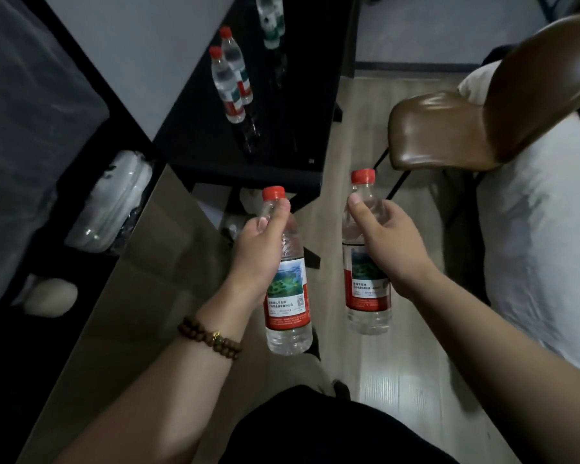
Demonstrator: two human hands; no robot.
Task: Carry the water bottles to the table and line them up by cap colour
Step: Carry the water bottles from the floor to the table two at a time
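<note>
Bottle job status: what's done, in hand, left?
Done: two red-capped bottles stand together on the black table, with green-labelled bottles behind them. In hand: the left hand grips one red-capped bottle, the right hand a second red-capped bottle. Left: probably set both beside the red pair.

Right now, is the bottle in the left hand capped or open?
Capped. A red cap sits on the bottle, just above the left hand gripping its neck.

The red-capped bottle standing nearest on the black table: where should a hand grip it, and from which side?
Probably the narrow shoulder under the red cap of the nearest bottle, coming from above on the near side: it stands upright, and a second red-capped bottle stands close behind it, crowding the far side.
</note>
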